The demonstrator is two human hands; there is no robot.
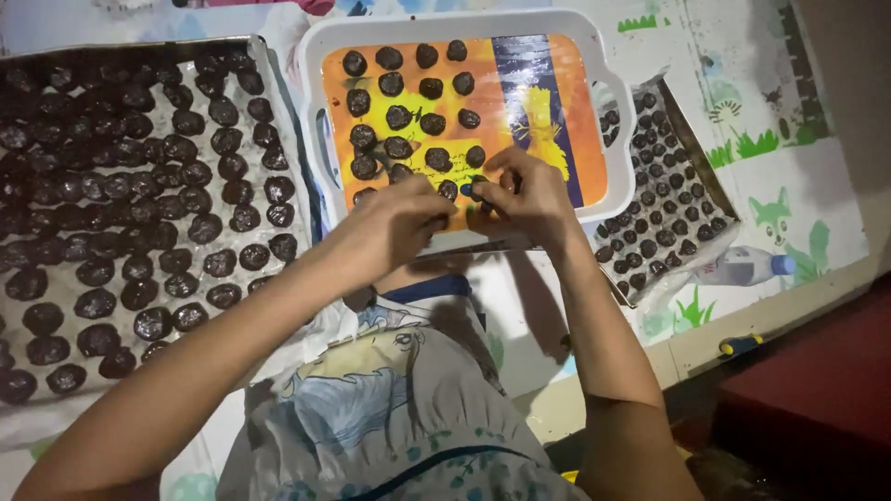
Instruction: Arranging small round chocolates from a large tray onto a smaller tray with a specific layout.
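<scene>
My left hand (pixel 399 223) and my right hand (pixel 524 195) meet over the near edge of a white-rimmed tray (pixel 613 93) with an orange, blue and yellow printed base. Both hands pinch small dark pieces between their fingertips, close together; what exactly each holds is partly hidden. Several dark round balls (pixel 408 116) lie in rows on the tray's left half. The tray's right half is bare.
A large foil-lined tray (pixel 278 74) on the left is packed with several bigger dark balls. A smaller foil tray (pixel 691 139) of little dark balls sits to the right. A plastic bottle (pixel 742 269) lies near it on a patterned mat. My lap is below.
</scene>
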